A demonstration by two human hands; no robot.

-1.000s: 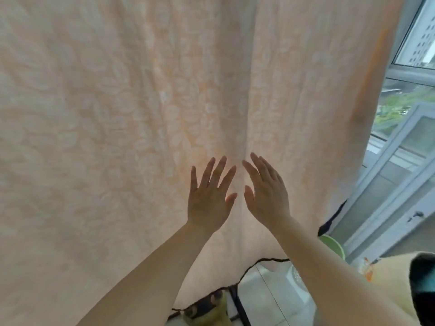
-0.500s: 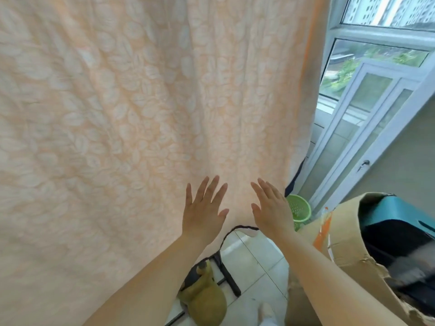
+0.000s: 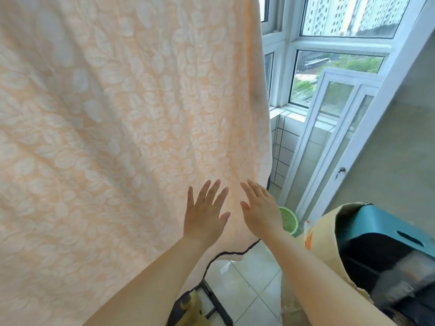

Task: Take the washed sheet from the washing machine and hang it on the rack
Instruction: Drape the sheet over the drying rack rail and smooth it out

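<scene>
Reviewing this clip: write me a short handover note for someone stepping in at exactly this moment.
Left hand: open, fingers spread, flat at the sheet's lower part.
Right hand: open, fingers straight, beside the left, near the sheet's right edge.
Sheet: peach with a leaf pattern, hanging full length, dark-trimmed bottom corner just below the hands. Rack top and washing machine not visible.
Done: sheet is hung.
Left: probably only smoothing out the remaining folds and checking that it hangs evenly.
Nearby: green basket on the floor, cardboard box at right.
</scene>
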